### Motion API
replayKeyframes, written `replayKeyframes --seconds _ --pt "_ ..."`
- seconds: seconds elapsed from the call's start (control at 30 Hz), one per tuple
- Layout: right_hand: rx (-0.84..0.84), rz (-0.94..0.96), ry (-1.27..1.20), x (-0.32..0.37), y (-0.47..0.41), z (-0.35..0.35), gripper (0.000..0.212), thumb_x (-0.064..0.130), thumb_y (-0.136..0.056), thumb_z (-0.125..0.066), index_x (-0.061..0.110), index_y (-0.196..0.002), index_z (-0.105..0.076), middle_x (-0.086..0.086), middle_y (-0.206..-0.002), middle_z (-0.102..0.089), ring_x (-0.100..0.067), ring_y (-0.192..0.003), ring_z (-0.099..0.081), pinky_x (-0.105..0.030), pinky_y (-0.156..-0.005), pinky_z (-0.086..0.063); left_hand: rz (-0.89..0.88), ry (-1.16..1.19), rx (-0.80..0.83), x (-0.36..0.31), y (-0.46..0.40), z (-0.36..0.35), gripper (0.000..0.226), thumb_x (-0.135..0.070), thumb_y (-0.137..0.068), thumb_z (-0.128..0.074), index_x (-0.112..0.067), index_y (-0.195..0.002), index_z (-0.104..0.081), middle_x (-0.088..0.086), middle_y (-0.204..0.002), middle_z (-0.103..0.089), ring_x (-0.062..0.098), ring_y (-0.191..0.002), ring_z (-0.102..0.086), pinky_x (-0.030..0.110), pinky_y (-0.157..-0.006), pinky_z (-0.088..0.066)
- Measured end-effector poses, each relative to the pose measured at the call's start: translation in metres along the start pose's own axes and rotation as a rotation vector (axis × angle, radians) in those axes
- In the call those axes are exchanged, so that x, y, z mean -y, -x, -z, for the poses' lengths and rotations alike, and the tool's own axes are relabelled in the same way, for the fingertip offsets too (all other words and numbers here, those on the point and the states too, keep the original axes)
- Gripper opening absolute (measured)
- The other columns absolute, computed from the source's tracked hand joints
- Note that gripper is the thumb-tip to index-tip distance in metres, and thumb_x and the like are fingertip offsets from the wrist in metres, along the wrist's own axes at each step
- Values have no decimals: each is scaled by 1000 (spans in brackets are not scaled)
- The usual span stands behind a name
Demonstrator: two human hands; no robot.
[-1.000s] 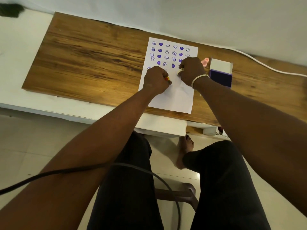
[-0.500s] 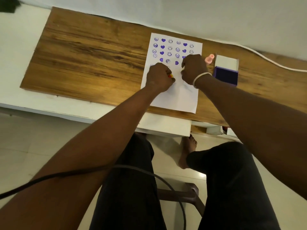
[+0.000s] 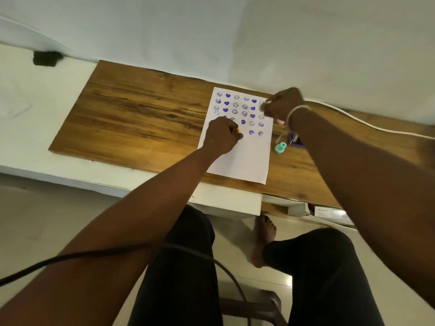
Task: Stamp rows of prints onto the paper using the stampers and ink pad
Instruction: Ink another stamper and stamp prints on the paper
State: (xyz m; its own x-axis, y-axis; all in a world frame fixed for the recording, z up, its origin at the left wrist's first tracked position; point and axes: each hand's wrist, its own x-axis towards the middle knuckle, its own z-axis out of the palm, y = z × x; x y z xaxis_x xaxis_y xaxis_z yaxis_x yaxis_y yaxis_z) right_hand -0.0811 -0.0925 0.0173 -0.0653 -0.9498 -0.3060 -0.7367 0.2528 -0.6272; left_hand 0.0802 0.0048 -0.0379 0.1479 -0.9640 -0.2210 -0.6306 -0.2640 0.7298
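Paper point(image 3: 244, 158): a white sheet is laid on the wooden board point(image 3: 131, 114); purple smiley faces and hearts are printed in rows over its upper half, and the lower half is left blank.
Left hand point(image 3: 220, 135): it is clenched over the sheet's left side, and a small orange and yellow stamper point(image 3: 235, 131) is gripped in its fingers, held down at the paper.
Right hand point(image 3: 283, 102): it is closed around a pale stamper point(image 3: 262, 105), blurred, at the sheet's upper right edge; whether the stamper touches the paper cannot be told.
Teal stamper point(image 3: 280, 147): it is seen lying on the board just beside the sheet's right edge.
Ink pad point(image 3: 294, 140): it is mostly hidden under the right forearm; only a purple corner is seen beside the teal stamper.
Pink stamper point(image 3: 280, 121): a small part is seen under the right wrist.
Wristband point(image 3: 295, 111): a white band is worn on the right wrist.
Writing: a small box point(image 3: 329, 214) is seen under the desk edge; its label is too small to be read.
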Motion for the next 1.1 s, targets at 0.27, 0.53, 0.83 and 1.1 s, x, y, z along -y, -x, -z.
replayKeyframes --seconds 0.27,0.53,0.83,1.1 --pt "138 -189 -1051 -23 32 53 10 -12 -83 -64 -5 -77 -67 -14 -67 -73 -24 -68 -72 -28 -72 -61 41 589 -27 -41 0 19 41 -16 -81 -79 -3 -119 -68 6 -103 -73 11 -83 -68 24 -77 -56" --pt "394 -225 -1215 -51 76 56 17 0 -94 -52 -1 -96 -69 -9 -77 -76 -12 -63 -70 -18 -64 -58 28 829 185 -77 18 14 44 -10 -84 -76 -2 -125 -63 13 -110 -72 23 -99 -70 33 -90 -59" --pt "388 -111 -982 -52 76 65 29 0 -95 -52 -7 -121 -62 -15 -102 -66 -20 -91 -63 -26 -81 -56 -98 576 191 -93 19 0 41 -17 -79 -81 -8 -118 -70 7 -105 -74 23 -99 -72 35 -88 -60" --pt "298 -24 -729 -52 73 65 27 2 -93 -61 -4 -118 -65 -17 -103 -69 -23 -91 -68 -30 -85 -58 -149 456 160 -89 9 -5 38 -17 -78 -82 -11 -115 -72 2 -98 -75 18 -89 -73 28 -80 -61"
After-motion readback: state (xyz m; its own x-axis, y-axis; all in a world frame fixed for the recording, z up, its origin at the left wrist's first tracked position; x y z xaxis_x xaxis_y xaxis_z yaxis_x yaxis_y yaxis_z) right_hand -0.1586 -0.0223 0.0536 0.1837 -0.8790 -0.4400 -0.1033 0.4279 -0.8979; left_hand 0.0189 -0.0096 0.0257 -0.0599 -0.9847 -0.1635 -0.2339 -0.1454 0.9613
